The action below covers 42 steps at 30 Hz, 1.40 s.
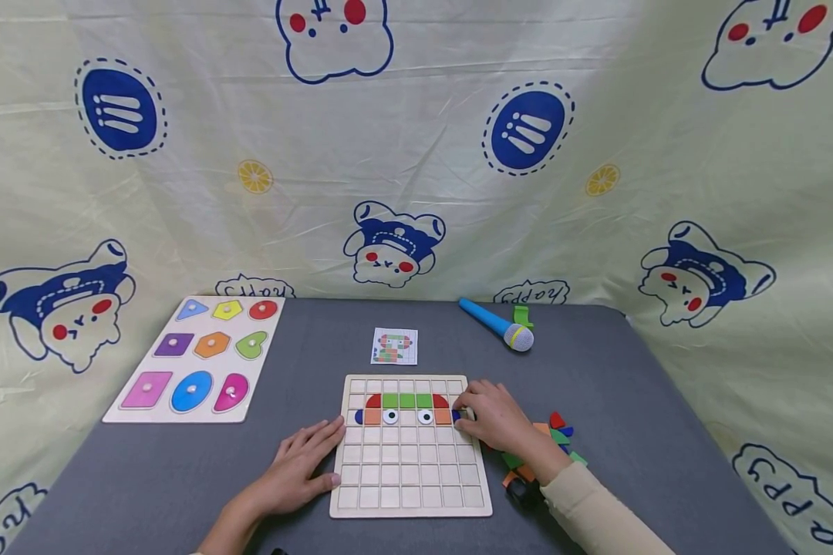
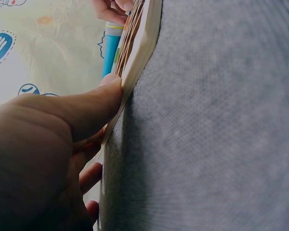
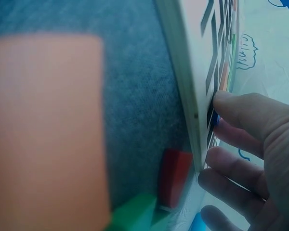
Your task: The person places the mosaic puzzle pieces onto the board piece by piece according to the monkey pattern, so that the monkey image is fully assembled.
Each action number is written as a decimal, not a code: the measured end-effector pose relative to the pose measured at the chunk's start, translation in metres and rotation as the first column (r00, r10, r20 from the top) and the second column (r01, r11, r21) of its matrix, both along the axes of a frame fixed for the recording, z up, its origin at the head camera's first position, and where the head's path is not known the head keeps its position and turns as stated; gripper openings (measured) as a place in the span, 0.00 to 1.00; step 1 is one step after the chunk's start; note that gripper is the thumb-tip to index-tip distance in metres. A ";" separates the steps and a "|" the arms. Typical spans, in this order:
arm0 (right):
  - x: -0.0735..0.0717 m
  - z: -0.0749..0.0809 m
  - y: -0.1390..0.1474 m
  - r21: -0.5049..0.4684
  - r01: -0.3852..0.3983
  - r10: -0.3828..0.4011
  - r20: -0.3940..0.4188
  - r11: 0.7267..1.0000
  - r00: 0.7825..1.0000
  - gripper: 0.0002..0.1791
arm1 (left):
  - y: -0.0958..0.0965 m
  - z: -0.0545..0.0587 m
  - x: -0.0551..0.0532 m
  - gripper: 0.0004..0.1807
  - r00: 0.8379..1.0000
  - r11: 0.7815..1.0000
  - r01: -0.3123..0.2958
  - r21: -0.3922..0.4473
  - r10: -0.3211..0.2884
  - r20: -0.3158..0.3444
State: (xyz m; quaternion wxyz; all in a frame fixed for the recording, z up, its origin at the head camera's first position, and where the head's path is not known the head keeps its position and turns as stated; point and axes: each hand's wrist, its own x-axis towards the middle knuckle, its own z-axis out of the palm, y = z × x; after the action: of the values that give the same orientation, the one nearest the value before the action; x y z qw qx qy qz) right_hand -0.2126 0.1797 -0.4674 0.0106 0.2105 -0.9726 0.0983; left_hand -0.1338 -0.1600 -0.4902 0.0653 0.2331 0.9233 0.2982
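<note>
A pale wooden grid board (image 1: 409,478) lies flat before me, with two rows of coloured pieces near its top. Three green squares (image 1: 407,401) sit between red rounded corners; below them are orange squares and two eye pieces (image 1: 425,417). At the lower row's left end is a blue rounded piece (image 1: 359,417). My right hand (image 1: 503,420) pinches another blue piece (image 3: 216,118) between thumb and index finger at that row's right end. With fingers fairly straight, my left hand (image 1: 298,469) rests against the board's left edge, thumb touching the rim.
Loose blocks (image 1: 559,436) lie right of the board, partly under my right forearm. Behind the board is a small picture card (image 1: 394,347). A blue microphone (image 1: 493,322) and a green piece (image 1: 523,315) lie back right; a shape puzzle (image 1: 201,370) lies left.
</note>
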 end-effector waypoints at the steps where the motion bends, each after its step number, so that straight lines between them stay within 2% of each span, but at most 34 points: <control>1: 0.000 0.000 0.000 0.001 0.002 -0.002 0.000 1.000 1.000 0.12 | 0.000 0.000 0.000 0.37 1.000 1.000 -0.001 -0.001 0.001 0.001; 8: 0.000 -0.002 0.000 0.002 0.010 -0.010 0.005 1.000 1.000 0.12 | 0.000 0.000 0.001 0.37 1.000 1.000 -0.003 -0.004 0.003 0.004; 16: 0.002 0.003 0.001 0.003 0.025 -0.026 0.036 1.000 0.999 0.17 | 0.000 0.000 0.000 0.38 1.000 1.000 -0.002 0.003 0.002 0.019; 19: 0.006 0.007 0.005 -0.029 0.024 -0.024 0.024 0.999 0.999 0.18 | 0.000 0.000 0.000 0.38 1.000 1.000 -0.002 0.002 0.002 0.011; 26: 0.021 0.018 0.028 -0.092 0.015 -0.021 -0.075 0.996 0.997 0.17 | 0.000 0.000 0.001 0.37 1.000 1.000 0.001 0.006 -0.001 -0.004; 33: 0.038 0.023 0.051 -0.081 0.023 -0.033 -0.126 0.996 0.991 0.17 | 0.000 0.003 0.001 0.38 1.000 1.000 -0.005 0.008 0.005 0.023; 37: 0.045 0.020 0.057 -0.065 0.034 -0.042 -0.124 0.997 0.991 0.17 | 0.000 0.003 0.000 0.38 1.000 1.000 -0.005 0.004 0.005 0.031; 42: 0.050 0.013 0.058 -0.067 0.052 -0.057 -0.067 0.996 0.996 0.17 | 0.001 0.003 0.000 0.38 0.999 1.000 -0.007 0.002 0.007 0.042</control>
State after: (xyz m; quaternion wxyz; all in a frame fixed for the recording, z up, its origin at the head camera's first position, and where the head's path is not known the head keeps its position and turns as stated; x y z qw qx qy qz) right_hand -0.1630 0.2380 -0.4539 0.0538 0.1868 -0.9732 0.1224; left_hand -0.1339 -0.1588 -0.4871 0.0834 0.2235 0.9223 0.3041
